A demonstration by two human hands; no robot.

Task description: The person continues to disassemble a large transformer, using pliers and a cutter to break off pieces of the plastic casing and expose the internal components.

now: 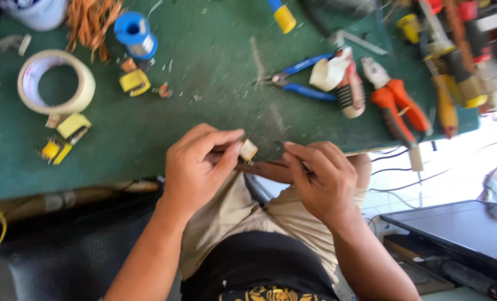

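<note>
My left hand [198, 164] pinches a small pale block-shaped part [249, 149] between thumb and fingers, just over the near edge of the green work mat [204, 106]. My right hand [322, 177] is closed on the other end of a thin dark brown rod or tool [265, 167] that runs between both hands. The rod's tip meets the pale part; the exact contact is hidden by my fingers. Both hands hover above my lap.
On the mat lie a ring of masking tape [56, 82], a blue solder spool [136, 34], small yellow transformer parts [67, 136], blue-handled pliers [301, 78], orange-handled cutters [396, 108] and several screwdrivers [454, 61]. A dark flat panel [460, 228] sits on the floor at right.
</note>
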